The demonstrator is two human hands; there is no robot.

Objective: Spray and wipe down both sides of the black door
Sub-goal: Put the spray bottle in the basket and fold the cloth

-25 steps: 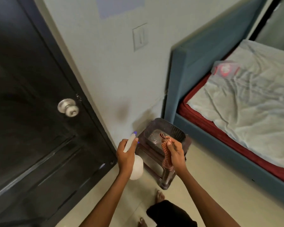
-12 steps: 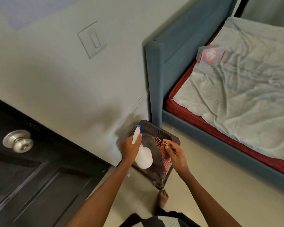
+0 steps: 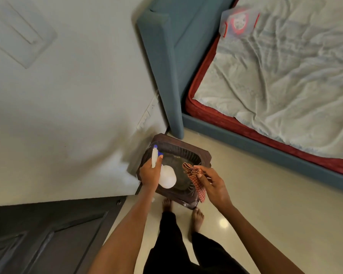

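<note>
Spray bottle [image 3: 167,177] is gripped by left-hand fingers [image 3: 160,158]; right-hand fingers [image 3: 201,176] pinch checked cloth [image 3: 196,179].

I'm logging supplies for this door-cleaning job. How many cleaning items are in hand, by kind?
Spray bottle: 1, in the left hand
Checked cloth: 1, in the right hand
Total: 2
</note>
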